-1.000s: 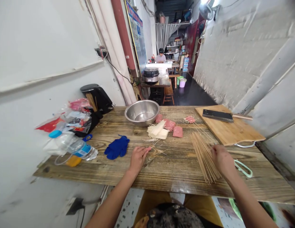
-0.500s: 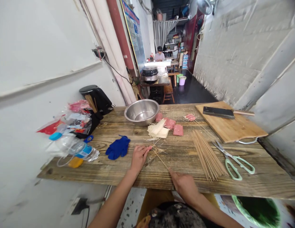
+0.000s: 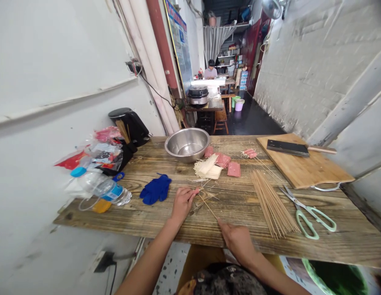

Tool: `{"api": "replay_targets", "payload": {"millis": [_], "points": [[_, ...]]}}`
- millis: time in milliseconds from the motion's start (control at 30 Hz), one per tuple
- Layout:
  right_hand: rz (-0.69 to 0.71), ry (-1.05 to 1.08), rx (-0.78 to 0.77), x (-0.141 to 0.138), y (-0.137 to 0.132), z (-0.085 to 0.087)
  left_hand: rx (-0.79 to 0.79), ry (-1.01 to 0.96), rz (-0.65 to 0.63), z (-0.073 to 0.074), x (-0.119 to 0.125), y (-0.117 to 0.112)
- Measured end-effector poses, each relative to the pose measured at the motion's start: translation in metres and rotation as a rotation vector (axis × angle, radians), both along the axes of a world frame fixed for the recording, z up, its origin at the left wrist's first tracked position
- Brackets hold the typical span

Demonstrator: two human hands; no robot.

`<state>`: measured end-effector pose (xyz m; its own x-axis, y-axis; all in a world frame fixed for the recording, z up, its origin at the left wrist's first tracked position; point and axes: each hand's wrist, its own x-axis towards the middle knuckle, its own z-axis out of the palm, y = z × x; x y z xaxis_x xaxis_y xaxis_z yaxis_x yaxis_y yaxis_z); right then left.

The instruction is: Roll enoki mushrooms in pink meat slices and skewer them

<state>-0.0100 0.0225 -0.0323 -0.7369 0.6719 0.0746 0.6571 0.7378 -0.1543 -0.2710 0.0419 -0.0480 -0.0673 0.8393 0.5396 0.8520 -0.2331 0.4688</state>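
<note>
My left hand is closed, pinching a small pink meat roll against the table. A thin bamboo skewer slants from my right hand up to the roll; whether its tip has entered the roll is too small to tell. The fingers of my right hand are wrapped round the skewer's near end. Beyond my left hand lie pale enoki mushrooms and several flat pink meat slices. Farther right, more pink rolls sit on skewers. A fan of loose skewers rests to the right.
A steel bowl stands at the back. Green-handled scissors and a cutting board bearing a cleaver are on the right. Leftward lie blue gloves, a water bottle and plastic bags. Someone sits far behind.
The view has shifted slightly, so most things appear a little farther right. Both hands keep nearly the same pose around the roll and skewer.
</note>
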Motion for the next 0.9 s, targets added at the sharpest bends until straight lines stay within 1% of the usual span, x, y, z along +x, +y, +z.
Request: {"api": "replay_targets", "payload": {"millis": [167, 400, 567, 767, 900], "points": [[-0.01, 0.002, -0.008, -0.002, 0.0, -0.001, 0.002, 0.004, 0.004, 0.002, 0.001, -0.001], [-0.005, -0.078, -0.01, -0.006, 0.002, 0.001, 0.014, 0.029, 0.005, -0.001, 0.0, -0.001], [-0.011, -0.043, -0.006, -0.007, 0.002, 0.003, 0.004, 0.028, -0.001, -0.001, 0.001, 0.0], [-0.026, -0.046, -0.057, -0.01, 0.002, 0.007, -0.004, 0.028, -0.008, 0.003, 0.002, 0.0], [-0.032, -0.033, -0.066, -0.012, 0.002, 0.008, -0.013, 0.017, -0.021, 0.004, 0.002, -0.001]]}}
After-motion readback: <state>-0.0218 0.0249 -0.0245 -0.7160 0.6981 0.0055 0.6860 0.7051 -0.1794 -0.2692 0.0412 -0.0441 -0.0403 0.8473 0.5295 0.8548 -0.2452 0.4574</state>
